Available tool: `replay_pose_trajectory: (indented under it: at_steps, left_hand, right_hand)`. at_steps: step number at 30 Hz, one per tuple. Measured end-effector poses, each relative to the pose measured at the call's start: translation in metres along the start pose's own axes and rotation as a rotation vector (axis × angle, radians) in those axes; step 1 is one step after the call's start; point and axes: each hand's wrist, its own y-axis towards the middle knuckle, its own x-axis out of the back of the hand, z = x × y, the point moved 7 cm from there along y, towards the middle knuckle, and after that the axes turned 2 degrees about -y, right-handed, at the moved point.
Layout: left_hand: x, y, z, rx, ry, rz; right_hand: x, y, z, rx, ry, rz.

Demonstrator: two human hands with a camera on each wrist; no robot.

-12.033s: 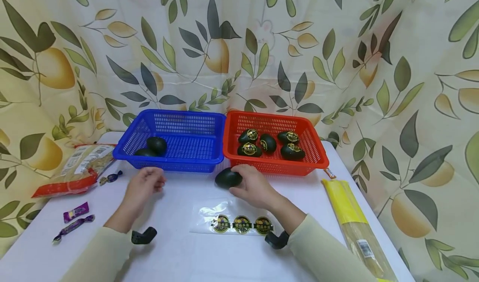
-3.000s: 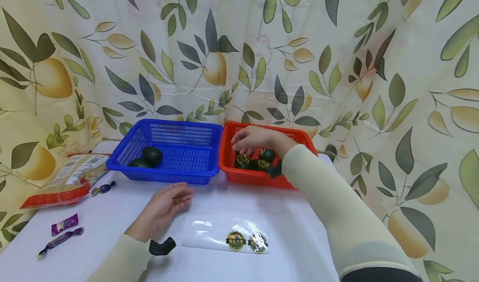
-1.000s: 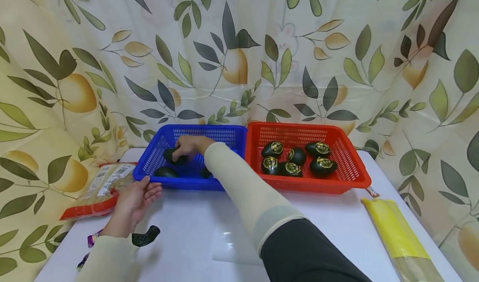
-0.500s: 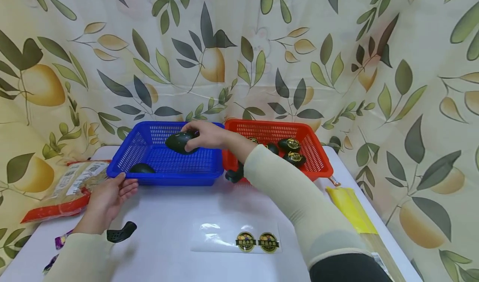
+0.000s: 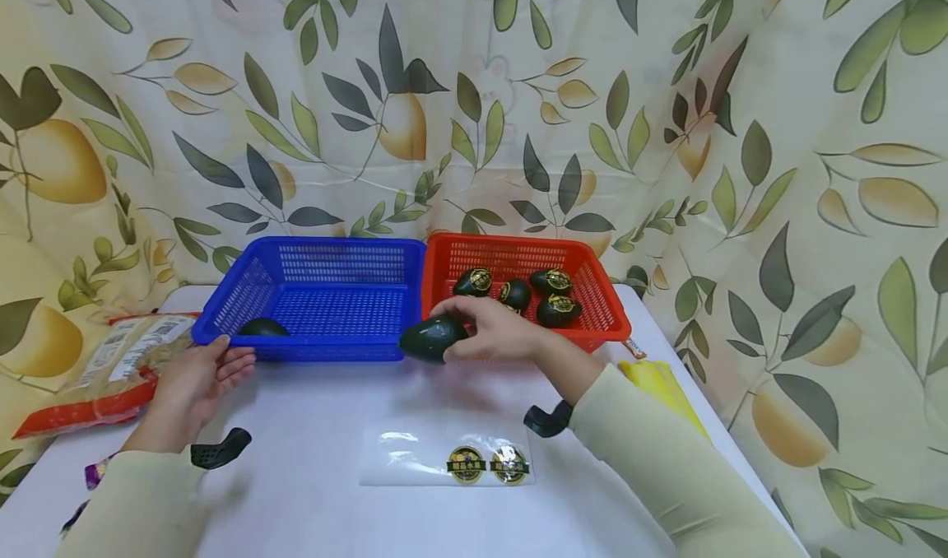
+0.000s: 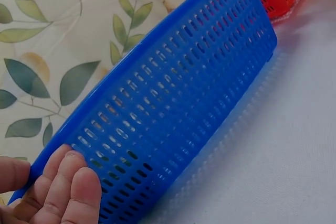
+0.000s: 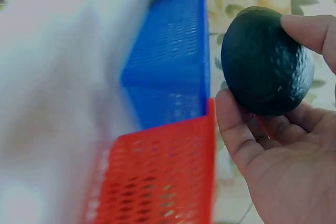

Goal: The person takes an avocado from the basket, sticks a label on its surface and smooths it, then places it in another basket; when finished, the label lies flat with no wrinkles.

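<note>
Two baskets side by side at the back of the worktop (image 5: 355,509), hands in front of them.

The left basket (image 5: 311,295) touches the right basket (image 5: 585,295); one avocado (image 5: 262,327) lies in the left one, four avocados (image 5: 518,290) in the right. The left hand (image 5: 196,385) rests at the left basket's front corner. The right hand (image 5: 496,332) holds an avocado (image 5: 431,337) before the seam between the baskets. A sticker sheet (image 5: 448,463) lies nearer, in the middle. A packet (image 5: 104,369) lies far left, a long packet (image 5: 659,385) far right.
</note>
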Motion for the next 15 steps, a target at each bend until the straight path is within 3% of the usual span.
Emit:
replay_pose_trajectory:
  at_steps: [7,15]
  left_hand:
    - [-0.001,0.0,0.0,-0.008,-0.015,0.008]
    - [0.0,0.0,-0.001,-0.025,-0.037,-0.014]
  right_hand:
    - [-0.022,-0.034,-0.047,-0.094,0.007,-0.035]
    - [-0.049,-0.026,-0.085,-0.146,-0.049,-0.11]
